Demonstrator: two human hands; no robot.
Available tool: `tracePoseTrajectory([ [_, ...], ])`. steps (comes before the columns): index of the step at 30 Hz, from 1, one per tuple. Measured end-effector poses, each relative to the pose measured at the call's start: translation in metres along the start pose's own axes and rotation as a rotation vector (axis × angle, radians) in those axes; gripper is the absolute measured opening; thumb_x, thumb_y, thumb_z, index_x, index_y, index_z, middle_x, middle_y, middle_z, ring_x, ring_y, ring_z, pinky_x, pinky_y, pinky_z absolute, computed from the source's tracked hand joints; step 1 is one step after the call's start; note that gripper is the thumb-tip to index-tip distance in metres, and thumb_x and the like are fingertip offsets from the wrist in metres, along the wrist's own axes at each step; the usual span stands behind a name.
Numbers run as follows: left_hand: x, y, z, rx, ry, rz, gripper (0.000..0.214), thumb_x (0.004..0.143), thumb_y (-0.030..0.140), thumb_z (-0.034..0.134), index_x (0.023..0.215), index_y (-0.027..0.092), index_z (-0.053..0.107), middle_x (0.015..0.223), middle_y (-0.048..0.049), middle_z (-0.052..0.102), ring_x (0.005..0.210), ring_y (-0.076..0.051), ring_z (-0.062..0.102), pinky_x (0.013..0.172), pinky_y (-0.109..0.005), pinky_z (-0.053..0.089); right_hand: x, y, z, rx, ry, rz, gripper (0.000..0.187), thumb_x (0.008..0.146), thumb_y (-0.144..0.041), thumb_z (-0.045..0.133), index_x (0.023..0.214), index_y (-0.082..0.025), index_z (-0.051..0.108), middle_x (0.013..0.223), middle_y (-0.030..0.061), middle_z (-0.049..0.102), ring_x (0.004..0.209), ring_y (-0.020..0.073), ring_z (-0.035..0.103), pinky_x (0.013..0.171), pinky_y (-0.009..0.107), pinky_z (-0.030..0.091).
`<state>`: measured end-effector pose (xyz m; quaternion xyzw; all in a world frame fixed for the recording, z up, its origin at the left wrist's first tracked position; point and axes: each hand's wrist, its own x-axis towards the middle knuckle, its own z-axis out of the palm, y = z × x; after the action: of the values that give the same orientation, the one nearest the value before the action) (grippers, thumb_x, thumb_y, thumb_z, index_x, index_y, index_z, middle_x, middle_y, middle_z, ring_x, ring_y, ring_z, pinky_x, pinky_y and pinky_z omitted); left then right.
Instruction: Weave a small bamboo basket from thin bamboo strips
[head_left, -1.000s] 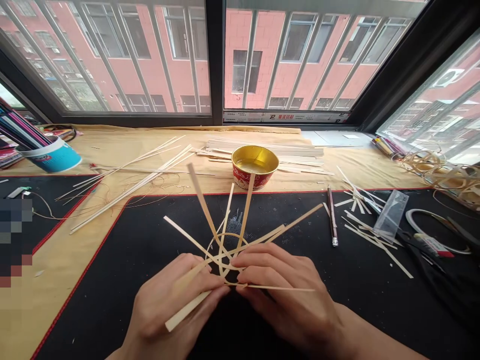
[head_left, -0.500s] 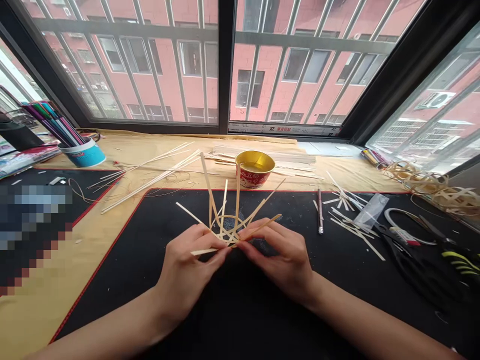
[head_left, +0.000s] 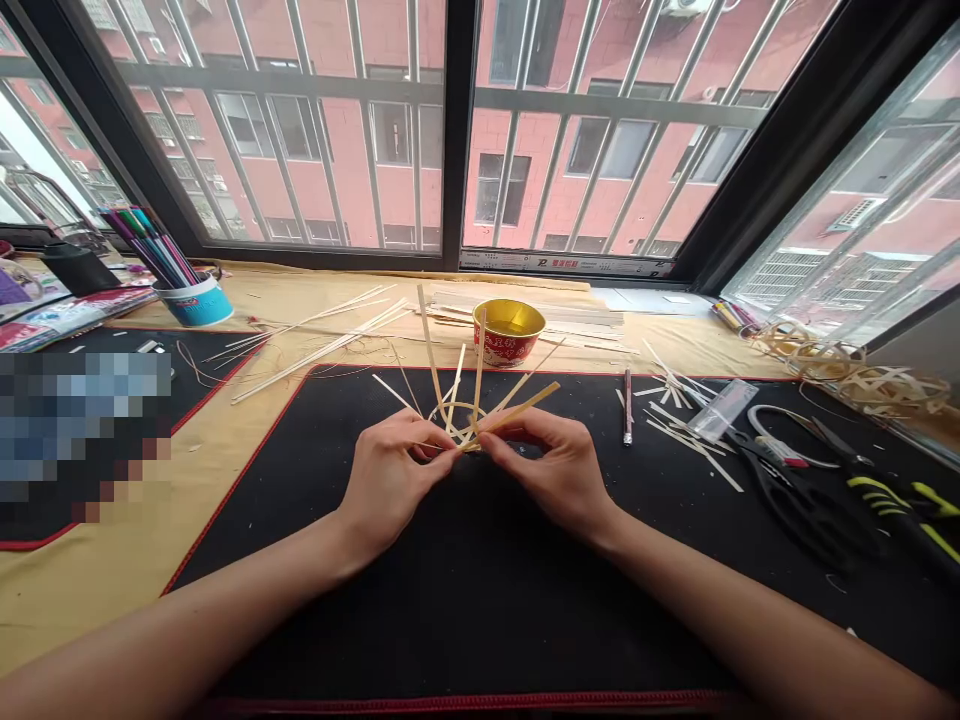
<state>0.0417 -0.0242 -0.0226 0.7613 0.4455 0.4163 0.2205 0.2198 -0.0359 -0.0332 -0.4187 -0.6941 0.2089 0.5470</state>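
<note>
Over a black mat [head_left: 465, 590], both my hands grip a small woven piece of bamboo strips [head_left: 465, 400] whose loose ends fan upward and outward. My left hand [head_left: 390, 475] pinches the strips from the left, fingers closed. From the right, my right hand [head_left: 555, 465] pinches the same crossing point with thumb and forefinger. A thin ring of strip sits at the centre of the weave, between my fingertips.
A red and gold bowl [head_left: 508, 332] of liquid stands behind the weave. Loose bamboo strips [head_left: 322, 335] lie at back left, a pen [head_left: 628, 405] and short offcuts [head_left: 682, 415] at right, black scissors [head_left: 802, 495] further right, a blue pen cup [head_left: 191, 295] far left.
The view has pulled back and up, so my hands and the weave appear farther away. My hands have turned the weave, and its strips stand more upright.
</note>
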Motion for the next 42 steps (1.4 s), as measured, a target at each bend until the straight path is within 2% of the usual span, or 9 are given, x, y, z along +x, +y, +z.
tracePoseTrajectory([
  [7, 0.002, 0.003, 0.001, -0.012, 0.027, -0.011, 0.004, 0.071, 0.022, 0.07, 0.071, 0.021, 0.074, 0.065, 0.0, 0.066, 0.055, -0.012, 0.059, 0.052, -0.021, 0.046, -0.001, 0.004, 0.001, 0.17, 0.04, 0.16, 0.012, 0.075, -0.028, 0.07, 0.077, -0.016, 0.07, 0.077, 0.0045, 0.073, 0.068, 0.0162, 0.069, 0.068, 0.028, 0.061],
  [13, 0.003, 0.003, 0.0, -0.035, 0.013, -0.03, 0.007, 0.071, 0.026, 0.071, 0.072, 0.02, 0.075, 0.059, 0.0015, 0.066, 0.048, -0.01, 0.055, 0.046, -0.019, 0.043, 0.0, 0.005, 0.001, 0.228, 0.031, 0.163, 0.01, 0.075, -0.027, 0.071, 0.076, -0.018, 0.071, 0.086, 0.0038, 0.063, 0.08, 0.014, 0.063, 0.068, 0.025, 0.06],
  [19, 0.003, 0.004, -0.003, -0.054, -0.022, -0.057, 0.005, 0.071, 0.024, 0.071, 0.074, 0.02, 0.074, 0.069, 0.0, 0.072, 0.059, -0.013, 0.064, 0.055, -0.022, 0.05, -0.004, 0.007, -0.001, 0.329, 0.037, 0.238, 0.008, 0.073, -0.027, 0.073, 0.078, -0.02, 0.073, 0.086, 0.0027, 0.054, 0.08, 0.0128, 0.058, 0.067, 0.026, 0.06],
  [26, 0.004, 0.011, -0.007, -0.49, 0.263, -0.25, 0.039, 0.055, 0.019, 0.083, 0.08, 0.018, 0.054, 0.08, 0.0008, 0.065, 0.085, -0.016, 0.066, 0.08, -0.028, 0.054, -0.005, -0.007, -0.008, 0.179, 0.277, -0.038, 0.01, 0.08, -0.013, 0.066, 0.083, -0.022, 0.069, 0.086, 0.0034, 0.053, 0.084, 0.0147, 0.054, 0.07, 0.03, 0.056],
  [28, 0.006, 0.014, -0.009, -0.687, 0.15, -0.386, 0.056, 0.047, 0.016, 0.087, 0.092, 0.019, 0.054, 0.091, -0.0019, 0.065, 0.09, -0.019, 0.066, 0.081, -0.03, 0.054, -0.006, -0.014, -0.01, 0.145, 0.294, -0.129, 0.016, 0.08, -0.008, 0.064, 0.086, -0.023, 0.068, 0.086, 0.0034, 0.052, 0.084, 0.0151, 0.054, 0.073, 0.033, 0.056],
  [30, 0.008, 0.018, -0.012, -0.895, -0.093, -0.492, 0.073, 0.045, 0.017, 0.09, 0.108, 0.021, 0.054, 0.116, -0.0086, 0.062, 0.1, -0.024, 0.065, 0.083, -0.033, 0.054, -0.01, -0.019, -0.01, 0.133, 0.247, -0.197, 0.022, 0.08, -0.005, 0.063, 0.09, -0.024, 0.067, 0.087, 0.0031, 0.051, 0.085, 0.0153, 0.055, 0.076, 0.035, 0.056],
  [34, 0.011, 0.022, -0.017, -1.312, -0.476, -0.445, 0.08, 0.051, 0.043, 0.088, 0.12, 0.022, 0.055, 0.143, -0.0138, 0.044, 0.122, -0.037, 0.051, 0.099, -0.046, 0.045, -0.014, -0.022, -0.011, 0.123, 0.162, -0.241, 0.026, 0.081, -0.003, 0.061, 0.095, -0.025, 0.065, 0.087, 0.0028, 0.051, 0.084, 0.0152, 0.057, 0.076, 0.036, 0.058],
  [38, 0.014, 0.016, -0.017, -1.554, -0.487, -0.485, 0.08, 0.064, 0.067, 0.068, 0.125, 0.018, 0.053, 0.134, -0.0169, 0.054, 0.12, -0.038, 0.053, 0.098, -0.049, 0.044, -0.014, -0.019, -0.012, 0.123, 0.143, -0.234, 0.025, 0.082, -0.003, 0.059, 0.094, -0.023, 0.064, 0.088, 0.0035, 0.054, 0.085, 0.0157, 0.058, 0.076, 0.035, 0.056],
  [42, 0.018, 0.009, -0.016, -1.56, -0.416, -0.774, 0.052, 0.093, 0.054, 0.038, 0.116, 0.012, 0.056, 0.11, -0.0178, 0.067, 0.099, -0.031, 0.066, 0.08, -0.046, 0.054, -0.014, -0.017, -0.011, 0.13, 0.05, -0.251, 0.025, 0.081, -0.003, 0.06, 0.095, -0.022, 0.064, 0.088, 0.0036, 0.06, 0.083, 0.016, 0.062, 0.075, 0.033, 0.055],
])
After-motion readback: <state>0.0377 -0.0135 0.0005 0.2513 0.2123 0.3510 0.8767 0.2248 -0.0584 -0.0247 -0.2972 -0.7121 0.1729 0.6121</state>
